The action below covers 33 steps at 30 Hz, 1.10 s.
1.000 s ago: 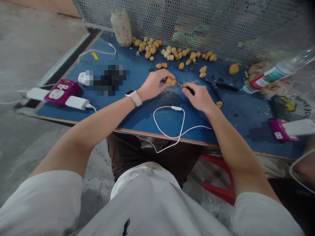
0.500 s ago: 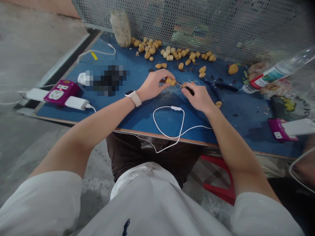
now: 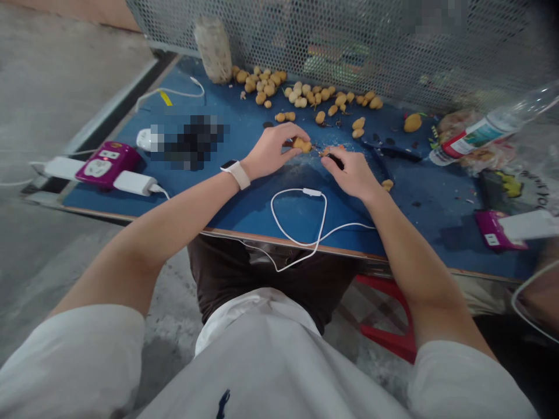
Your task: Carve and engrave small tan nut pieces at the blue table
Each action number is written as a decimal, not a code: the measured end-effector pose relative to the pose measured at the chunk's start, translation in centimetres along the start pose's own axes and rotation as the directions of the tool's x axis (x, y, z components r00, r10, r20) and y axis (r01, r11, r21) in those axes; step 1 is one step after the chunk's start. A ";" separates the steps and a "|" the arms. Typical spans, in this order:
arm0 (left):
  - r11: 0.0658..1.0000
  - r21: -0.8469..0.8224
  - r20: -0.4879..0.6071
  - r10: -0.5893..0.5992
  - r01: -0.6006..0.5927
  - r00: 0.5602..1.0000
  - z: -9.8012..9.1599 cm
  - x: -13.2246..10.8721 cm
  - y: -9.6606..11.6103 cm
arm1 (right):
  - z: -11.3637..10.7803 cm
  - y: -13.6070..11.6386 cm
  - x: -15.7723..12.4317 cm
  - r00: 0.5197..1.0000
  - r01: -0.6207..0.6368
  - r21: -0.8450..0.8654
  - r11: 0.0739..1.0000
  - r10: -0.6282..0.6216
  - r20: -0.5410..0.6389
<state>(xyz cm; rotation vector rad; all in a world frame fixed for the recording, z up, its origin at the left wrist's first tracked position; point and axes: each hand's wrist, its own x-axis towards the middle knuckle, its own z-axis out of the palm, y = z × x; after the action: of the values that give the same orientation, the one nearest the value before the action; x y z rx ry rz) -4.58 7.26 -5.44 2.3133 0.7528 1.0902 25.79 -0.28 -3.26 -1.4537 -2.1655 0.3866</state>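
On a blue tabletop (image 3: pixel 251 203) in front of the person, a small golden-brown round fruit (image 3: pixel 301 145) is pinched in the fingertips of the left hand (image 3: pixel 271 153), held just above the surface, apparently so that it stays exposed to the other hand. The right hand (image 3: pixel 354 177) pinches a small dark object (image 3: pixel 336 162), too small to identify, right beside the fruit. The hands are close together, though it is hard to tell whether they touch. Both forearms angle inward from wide elbows, with the wrists bent so the fingers meet at the middle, and a pale-strapped smartwatch (image 3: pixel 236 174) circles the left wrist. More of the fruit (image 3: pixel 262 87) lies in a loose band along a perforated metal screen (image 3: pixel 349 35), beside a tall jar (image 3: pixel 213 49). A white cable (image 3: pixel 297 190) loops near the table's front edge, a magenta power strip (image 3: pixel 107 164) sits to the left, and a plastic bottle (image 3: pixel 476 139) lies to the right
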 end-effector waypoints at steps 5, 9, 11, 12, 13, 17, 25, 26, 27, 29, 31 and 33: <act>1.000 -0.030 -0.017 -0.004 0.003 1.000 0.2 0.1 0.3 | 0.0 0.2 0.0 1.000 0.000 0.003 1.000 0.000 -0.004; 1.000 -0.027 -0.001 -0.005 0.005 1.000 0.1 0.1 0.4 | -0.1 0.3 0.0 1.000 -0.001 0.005 1.000 0.001 0.003; 1.000 -0.026 0.002 -0.012 0.012 1.000 0.0 0.1 0.3 | -0.1 0.2 -0.1 1.000 -0.002 0.005 1.000 0.002 0.003; 1.000 -0.027 0.000 -0.015 0.015 1.000 0.0 0.0 0.2 | -0.1 0.1 -0.1 1.000 0.000 0.006 1.000 0.000 0.003; 0.999 -0.028 -0.002 -0.018 0.018 1.000 0.0 0.0 0.2 | -0.1 0.0 -0.1 1.000 0.003 0.007 1.000 -0.003 0.002; 1.000 -0.020 -0.007 -0.015 0.014 1.000 0.0 0.0 -0.1 | -0.2 -0.3 -0.1 1.000 0.009 0.009 1.000 -0.009 -0.001; 1.000 -0.025 -0.017 -0.006 0.005 1.000 0.2 0.0 -0.4 | -0.2 0.0 -0.1 1.000 0.017 -0.002 1.000 -0.017 0.014; 1.000 -0.026 -0.019 -0.007 0.006 1.000 0.2 0.0 -0.4 | -0.1 0.1 -0.1 1.000 0.021 0.000 1.000 -0.021 0.009; 1.000 -0.026 -0.019 -0.010 0.009 1.000 0.2 0.0 -0.3 | -0.1 0.2 -0.1 1.000 0.024 0.004 1.000 -0.024 0.004; 1.000 -0.023 -0.015 -0.016 0.016 1.000 0.2 0.0 -0.1 | 0.1 0.3 -0.1 0.999 0.031 0.013 0.999 -0.031 -0.008; 1.000 -0.016 -0.009 -0.017 0.016 1.000 0.1 0.0 0.0 | 0.1 0.4 0.0 0.999 0.035 0.017 0.999 -0.034 -0.016; 1.000 -0.005 -0.003 -0.007 0.007 1.000 0.1 0.0 0.0 | 0.2 0.5 0.0 0.999 0.036 0.019 0.999 -0.036 -0.019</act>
<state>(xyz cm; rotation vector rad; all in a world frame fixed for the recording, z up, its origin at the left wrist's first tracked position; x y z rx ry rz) -4.55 7.24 -5.48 2.3035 0.7580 1.0912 26.09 -0.10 -3.64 -1.4007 -2.1643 0.3782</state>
